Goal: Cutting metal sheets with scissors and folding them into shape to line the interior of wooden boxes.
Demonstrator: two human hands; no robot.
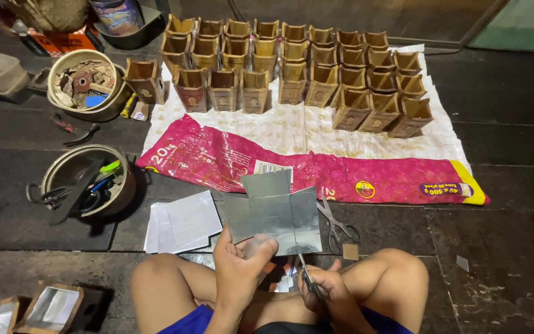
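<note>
Head view: left hand pinched the near edge of a silver foil-faced sheet, held up over the knees. Right hand closed around scissors, blades at the sheet's near edge, cut apparently just begun. Spare scissors lay just right. Stack of uncut sheets, near left. Rows of finished brown boxes stood far, on sacking

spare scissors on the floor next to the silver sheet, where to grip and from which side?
Take the scissors at the two finger loops, the end nearest the person, coming from above on the right hand side. They lie flat on the floor, blades pointing away towards the pink sack, so the loops give the safest grip.
</note>
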